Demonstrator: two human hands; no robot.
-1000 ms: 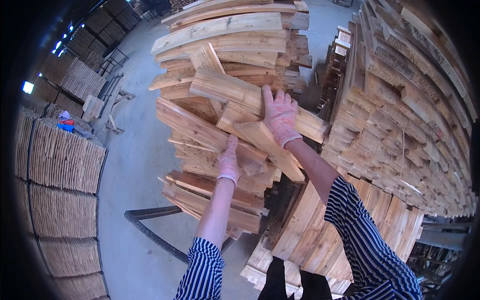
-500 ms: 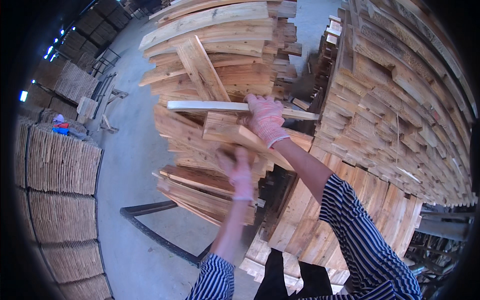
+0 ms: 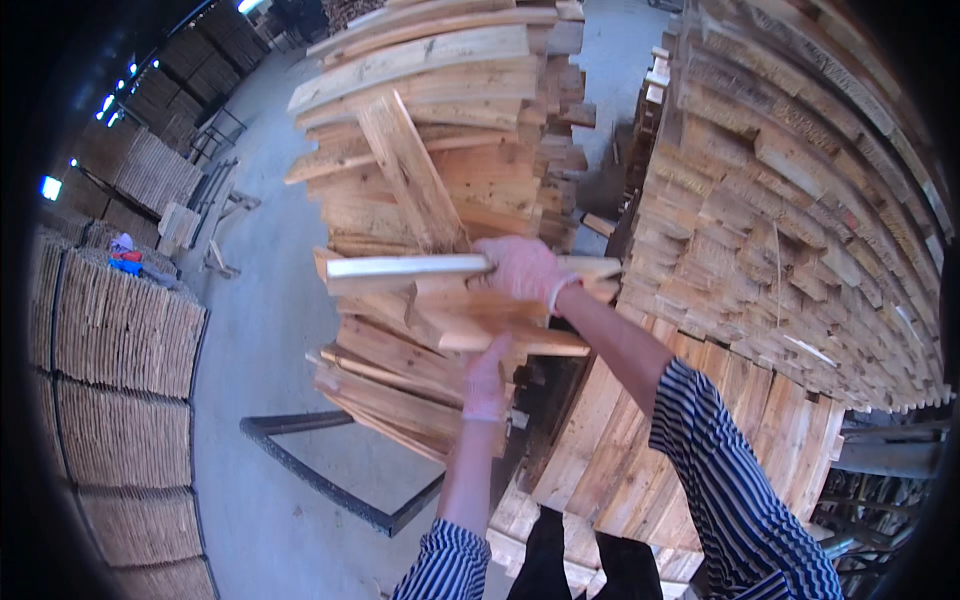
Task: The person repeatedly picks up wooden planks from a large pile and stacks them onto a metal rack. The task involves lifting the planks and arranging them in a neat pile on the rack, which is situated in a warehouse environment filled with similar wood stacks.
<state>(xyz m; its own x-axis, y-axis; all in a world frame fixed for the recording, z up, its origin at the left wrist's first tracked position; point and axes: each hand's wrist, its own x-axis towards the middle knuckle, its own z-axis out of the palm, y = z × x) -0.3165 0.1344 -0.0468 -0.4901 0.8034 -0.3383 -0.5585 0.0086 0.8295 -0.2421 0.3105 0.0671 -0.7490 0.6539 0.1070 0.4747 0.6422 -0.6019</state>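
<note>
My right hand [image 3: 522, 268], in a pinkish work glove, is closed over a wooden plank with a pale edge [image 3: 405, 266]. Just nearer to me, a second, shorter plank [image 3: 515, 342] lies almost parallel to it, with its near edge facing me. My gloved left hand [image 3: 485, 382] grips this shorter plank from the near side; its thumb shows at the edge and the other fingers are mostly hidden. Beneath both hands is a rough pile of loose boards [image 3: 385, 375]. One board [image 3: 410, 170] lies slantwise on the pile beyond my right hand.
A tall stack of planks [image 3: 780, 220] rises on the right. Boards laid side by side [image 3: 640, 440] form a flat layer in front of me. A dark metal frame [image 3: 330, 480] stands on the floor at left, with strapped board bundles [image 3: 125, 330] farther left.
Both planks have come nearer to me with my right hand. The shorter one has turned from slanting to nearly level across the view, and my left hand has moved onto its near edge.
</note>
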